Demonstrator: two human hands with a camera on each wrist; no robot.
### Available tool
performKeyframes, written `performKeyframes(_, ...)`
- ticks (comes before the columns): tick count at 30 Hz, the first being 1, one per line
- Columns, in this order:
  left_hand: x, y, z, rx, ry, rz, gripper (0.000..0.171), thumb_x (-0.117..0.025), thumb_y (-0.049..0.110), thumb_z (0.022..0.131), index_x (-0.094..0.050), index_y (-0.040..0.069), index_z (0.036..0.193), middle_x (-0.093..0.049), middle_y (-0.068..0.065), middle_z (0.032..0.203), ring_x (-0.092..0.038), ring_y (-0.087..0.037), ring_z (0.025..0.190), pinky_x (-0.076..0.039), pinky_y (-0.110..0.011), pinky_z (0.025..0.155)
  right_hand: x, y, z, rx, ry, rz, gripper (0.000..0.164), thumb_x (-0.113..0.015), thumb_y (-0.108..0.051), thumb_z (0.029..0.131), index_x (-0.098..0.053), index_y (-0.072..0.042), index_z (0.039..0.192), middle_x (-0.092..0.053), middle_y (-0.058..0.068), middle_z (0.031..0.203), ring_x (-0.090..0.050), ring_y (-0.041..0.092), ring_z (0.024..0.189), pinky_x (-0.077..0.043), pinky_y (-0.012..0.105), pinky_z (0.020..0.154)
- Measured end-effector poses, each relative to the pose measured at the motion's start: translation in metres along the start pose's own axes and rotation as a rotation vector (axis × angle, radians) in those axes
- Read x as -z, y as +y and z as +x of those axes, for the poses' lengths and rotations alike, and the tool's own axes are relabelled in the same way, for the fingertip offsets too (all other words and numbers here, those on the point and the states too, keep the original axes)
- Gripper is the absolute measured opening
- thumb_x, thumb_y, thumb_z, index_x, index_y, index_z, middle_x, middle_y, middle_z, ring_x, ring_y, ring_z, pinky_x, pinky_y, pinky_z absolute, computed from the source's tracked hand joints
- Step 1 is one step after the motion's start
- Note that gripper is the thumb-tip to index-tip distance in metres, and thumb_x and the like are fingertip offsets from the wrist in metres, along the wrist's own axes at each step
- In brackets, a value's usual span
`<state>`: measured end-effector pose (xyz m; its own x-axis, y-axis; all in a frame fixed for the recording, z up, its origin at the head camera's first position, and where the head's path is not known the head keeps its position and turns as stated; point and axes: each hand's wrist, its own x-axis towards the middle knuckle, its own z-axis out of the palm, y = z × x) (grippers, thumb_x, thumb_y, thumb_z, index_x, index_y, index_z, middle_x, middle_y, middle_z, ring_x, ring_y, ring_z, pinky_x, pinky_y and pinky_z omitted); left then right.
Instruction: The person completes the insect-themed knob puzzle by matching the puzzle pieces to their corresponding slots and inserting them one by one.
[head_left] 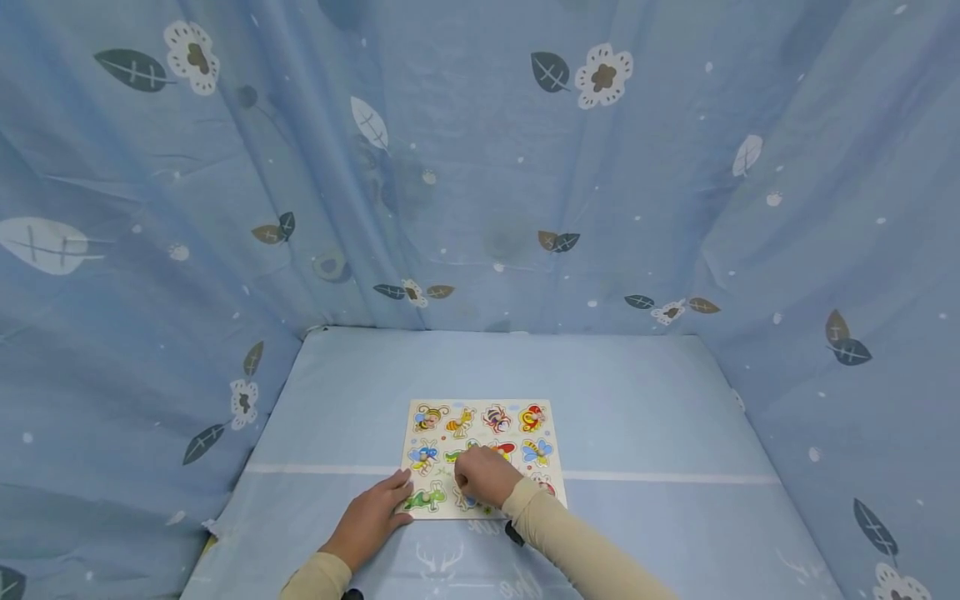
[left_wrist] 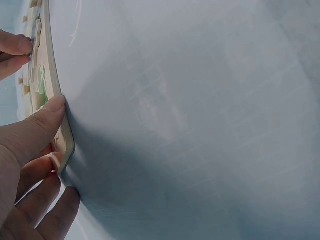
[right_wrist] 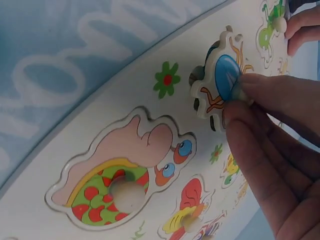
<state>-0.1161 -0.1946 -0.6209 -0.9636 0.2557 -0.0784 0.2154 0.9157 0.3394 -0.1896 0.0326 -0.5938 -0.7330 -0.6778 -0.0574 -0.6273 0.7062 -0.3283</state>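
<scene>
A wooden knob puzzle board [head_left: 556, 450] with painted insects lies on the cloth-covered table. My right hand [head_left: 486, 477] is over its front half. In the right wrist view, thumb and forefinger pinch the knob of a blue-bodied insect puzzle piece [right_wrist: 227, 75], which sits tilted and partly raised over its dark-edged recess. A snail piece [right_wrist: 112, 180] lies flat in the board beside it. My left hand [head_left: 372, 517] rests against the board's front left corner, thumb on the front edge and fingers spread along the left side. Near it is a green insect piece [head_left: 426, 498].
Other knobbed pieces, such as a bee [head_left: 429, 418] and a spider [head_left: 497, 418], sit in the board's rows. Pale blue cloth [head_left: 637, 400] with a white stripe covers the table. Patterned curtains [head_left: 480, 167] enclose the back and both sides.
</scene>
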Motion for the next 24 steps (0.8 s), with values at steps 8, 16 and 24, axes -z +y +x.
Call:
performKeyframes(8,0.0004,0.0016,0.0004,0.016,0.004,-0.013,0.056,-0.086,0.030,0.082,-0.070,0.008,0.132,-0.062,-0.006,0.148,-0.060,-0.026,0.137,-0.056,-0.046,0.110,0.0017,-0.0063,-0.0034,-0.101,-0.014,0.041,0.029,-0.081,-0.005,0.085,-0.069,-0.016,0.061,-0.048,-0.013,0.052,-0.034,0.004,0.050,-0.030,0.016,0.049)
performKeyframes(16,-0.0018,0.0016,-0.0004,0.012,0.007,-0.003,0.057,-0.086,0.030,0.081,-0.070,0.009,0.131,-0.062,-0.005,0.148,-0.060,-0.026,0.136,-0.056,-0.045,0.110,-0.0020,-0.0062,-0.0081,-0.134,-0.004,0.104,0.035,-0.079,-0.002,0.086,-0.063,-0.016,0.058,-0.039,-0.013,0.050,-0.030,0.004,0.048,-0.026,0.015,0.045)
performKeyframes(24,-0.0020,0.0012,0.0037,0.018,-0.013,0.003,0.058,-0.086,0.030,0.081,-0.070,0.008,0.132,-0.062,-0.005,0.149,-0.059,-0.026,0.138,-0.055,-0.046,0.111,-0.0076,-0.0027,-0.0080,-0.151,0.006,0.097,0.030,-0.079,-0.005,0.087,-0.067,-0.015,0.061,-0.046,-0.013,0.052,-0.037,0.002,0.047,-0.030,0.014,0.044)
